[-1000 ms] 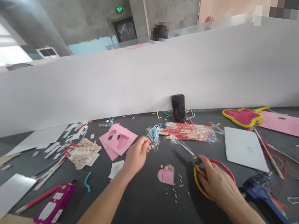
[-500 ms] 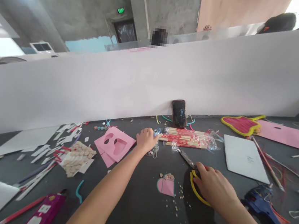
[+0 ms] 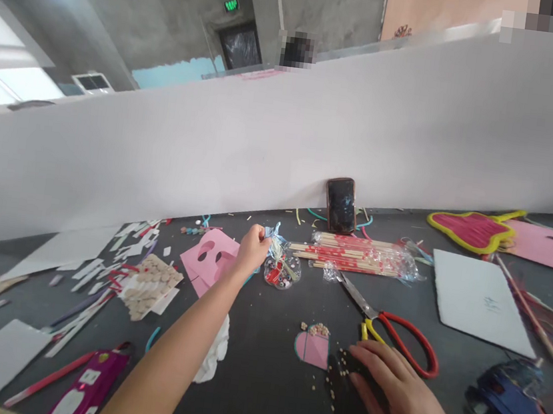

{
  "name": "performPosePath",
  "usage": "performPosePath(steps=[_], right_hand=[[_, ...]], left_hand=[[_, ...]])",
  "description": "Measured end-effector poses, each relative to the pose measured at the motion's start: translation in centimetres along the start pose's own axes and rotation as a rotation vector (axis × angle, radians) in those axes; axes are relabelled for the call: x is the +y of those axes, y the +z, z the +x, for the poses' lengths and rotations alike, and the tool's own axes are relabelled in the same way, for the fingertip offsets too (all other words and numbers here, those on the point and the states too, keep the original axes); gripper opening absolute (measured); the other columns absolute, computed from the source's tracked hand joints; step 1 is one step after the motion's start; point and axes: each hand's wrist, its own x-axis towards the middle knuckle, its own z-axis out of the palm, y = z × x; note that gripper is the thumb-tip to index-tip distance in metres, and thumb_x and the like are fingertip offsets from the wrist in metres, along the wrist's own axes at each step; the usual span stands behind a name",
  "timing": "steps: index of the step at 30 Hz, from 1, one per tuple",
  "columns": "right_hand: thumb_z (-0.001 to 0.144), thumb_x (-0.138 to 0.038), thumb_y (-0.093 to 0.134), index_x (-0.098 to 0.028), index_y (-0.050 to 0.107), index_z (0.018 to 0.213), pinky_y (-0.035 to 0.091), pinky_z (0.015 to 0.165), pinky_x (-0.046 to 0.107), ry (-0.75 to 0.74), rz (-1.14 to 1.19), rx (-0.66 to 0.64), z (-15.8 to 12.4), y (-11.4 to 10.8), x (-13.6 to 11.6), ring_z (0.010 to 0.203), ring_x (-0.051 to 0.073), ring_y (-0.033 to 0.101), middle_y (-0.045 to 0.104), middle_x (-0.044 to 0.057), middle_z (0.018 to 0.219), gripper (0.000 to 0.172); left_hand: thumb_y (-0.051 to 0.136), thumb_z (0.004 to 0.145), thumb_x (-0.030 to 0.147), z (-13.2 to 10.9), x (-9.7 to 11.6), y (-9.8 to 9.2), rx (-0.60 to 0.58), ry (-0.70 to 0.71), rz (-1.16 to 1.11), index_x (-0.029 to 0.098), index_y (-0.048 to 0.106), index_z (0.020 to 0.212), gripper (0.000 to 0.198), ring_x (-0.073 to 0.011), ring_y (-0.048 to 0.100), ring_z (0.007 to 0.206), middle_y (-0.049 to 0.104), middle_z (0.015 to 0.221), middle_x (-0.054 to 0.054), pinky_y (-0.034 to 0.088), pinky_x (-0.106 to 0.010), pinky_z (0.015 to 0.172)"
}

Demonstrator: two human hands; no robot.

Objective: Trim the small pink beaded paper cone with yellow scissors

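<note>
My left hand [image 3: 252, 250] is closed on a bundle of blue and white threads [image 3: 277, 241], lifted over a clear round pack of red and silvery bits [image 3: 282, 273]. Low on the right, my right hand [image 3: 397, 396] is empty, its fingers stretched out beside small scattered beads [image 3: 330, 381]. Just beyond it lie scissors with one red and one yellow handle [image 3: 375, 313]. Left of that hand, a pink heart-shaped piece [image 3: 312, 348] rests on the dark table, with a cluster of small beads along its top edge.
Wrapped wooden sticks [image 3: 361, 254] lie below a phone [image 3: 341, 205] leaning on the white partition [image 3: 212, 152]. To the right are a white board [image 3: 484, 303] and a blue glue gun [image 3: 519, 401]. Pink cut paper [image 3: 209, 259] and a purple box [image 3: 90, 389] are at left.
My right hand has let go of the scissors and come back toward me, near the beads. My left hand has lifted the thread bundle, uncovering the clear pack. The view has shifted slightly.
</note>
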Motion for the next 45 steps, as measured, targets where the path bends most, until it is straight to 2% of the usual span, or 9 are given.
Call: performPosePath(steps=[6, 11, 14, 17, 19, 21, 24, 34, 45], right_hand=[[0.089, -0.030, 0.049, -0.027, 0.059, 0.109, 0.053, 0.080, 0.023, 0.023, 0.112, -0.013, -0.2, 0.2, 0.3, 0.095, 0.015, 0.064, 0.065, 0.003, 0.108, 0.023], [0.088, -0.031, 0.049, -0.026, 0.062, 0.105, 0.054, 0.078, 0.022, 0.047, 0.153, -0.002, -0.2, 0.1, 0.5, 0.092, 0.016, 0.066, 0.066, 0.004, 0.105, 0.021], [0.088, -0.030, 0.049, -0.026, 0.063, 0.103, 0.055, 0.076, 0.021, 0.050, 0.176, -0.013, -0.1, 0.1, 0.3, 0.090, 0.016, 0.066, 0.067, 0.003, 0.103, 0.021], [0.088, -0.030, 0.049, -0.027, 0.064, 0.101, 0.055, 0.075, 0.022, 0.048, 0.193, -0.031, 0.1, 0.1, 0.2, 0.087, 0.016, 0.067, 0.068, 0.003, 0.100, 0.020], [0.088, -0.030, 0.049, -0.027, 0.064, 0.100, 0.055, 0.074, 0.021, 0.040, 0.204, -0.047, 0.1, 0.1, 0.2, 0.085, 0.015, 0.067, 0.069, 0.002, 0.097, 0.019], [0.089, -0.029, 0.048, -0.027, 0.063, 0.100, 0.054, 0.073, 0.020, 0.028, 0.213, -0.056, 0.2, 0.0, 0.2, 0.085, 0.015, 0.067, 0.070, 0.002, 0.096, 0.019], [0.088, -0.027, 0.049, -0.027, 0.063, 0.101, 0.054, 0.072, 0.018, 0.018, 0.218, -0.064, 0.2, -0.1, 0.3, 0.084, 0.014, 0.067, 0.070, 0.002, 0.094, 0.019], [0.088, -0.027, 0.049, -0.027, 0.064, 0.100, 0.055, 0.070, 0.020, 0.046, 0.257, -0.107, 0.0, -0.1, 0.4, 0.081, 0.015, 0.068, 0.070, 0.003, 0.091, 0.019], [0.089, -0.024, 0.049, -0.026, 0.061, 0.103, 0.053, 0.073, 0.018, 0.033, 0.271, -0.152, 0.2, 0.4, 0.6, 0.084, 0.013, 0.066, 0.068, 0.002, 0.093, 0.019]], left_hand=[[0.045, 0.082, 0.021, 0.4, -1.1, -1.8, 0.013, 0.048, 0.018, 0.022, 0.039, 0.080, 0.006, -0.0125, 0.051, 0.063, 0.052, 0.072, 0.003, 0.038, -0.022, 0.060], [0.050, 0.075, 0.011, 0.8, -1.6, -2.1, -0.049, 0.066, 0.134, 0.022, 0.046, 0.080, 0.013, -0.0179, 0.054, 0.072, 0.058, 0.078, -0.001, 0.037, -0.027, 0.063], [0.054, 0.071, 0.006, 1.2, -1.0, -1.6, -0.091, 0.098, 0.206, 0.021, 0.051, 0.081, 0.018, -0.0246, 0.054, 0.092, 0.060, 0.097, -0.006, 0.038, -0.034, 0.074], [0.057, 0.079, 0.011, 2.0, 0.4, -0.2, -0.155, 0.164, 0.240, 0.021, 0.056, 0.086, 0.012, -0.0257, 0.051, 0.105, 0.061, 0.103, -0.006, 0.038, -0.042, 0.086], [0.057, 0.085, 0.021, 2.7, 1.1, 1.0, -0.214, 0.200, 0.249, 0.018, 0.059, 0.096, 0.012, -0.0237, 0.053, 0.105, 0.061, 0.106, -0.006, 0.041, -0.044, 0.089], [0.056, 0.088, 0.029, 3.3, 1.6, 1.9, -0.264, 0.221, 0.254, 0.015, 0.057, 0.110, 0.026, -0.0224, 0.057, 0.102, 0.059, 0.113, -0.008, 0.047, -0.044, 0.086], [0.055, 0.089, 0.030, 3.9, 1.5, 2.7, -0.329, 0.253, 0.248, 0.015, 0.054, 0.116, 0.032, -0.0217, 0.059, 0.099, 0.057, 0.117, -0.009, 0.051, -0.043, 0.083], [0.054, 0.089, 0.029, 4.3, 1.1, 2.8, -0.449, 0.412, 0.154, 0.015, 0.055, 0.115, 0.029, -0.0209, 0.059, 0.099, 0.058, 0.116, -0.009, 0.051, -0.042, 0.083], [0.053, 0.090, 0.030, 4.0, 0.7, 2.6, -0.504, 0.427, 0.129, 0.015, 0.056, 0.112, 0.027, -0.0190, 0.061, 0.093, 0.060, 0.111, -0.008, 0.052, -0.039, 0.080]])
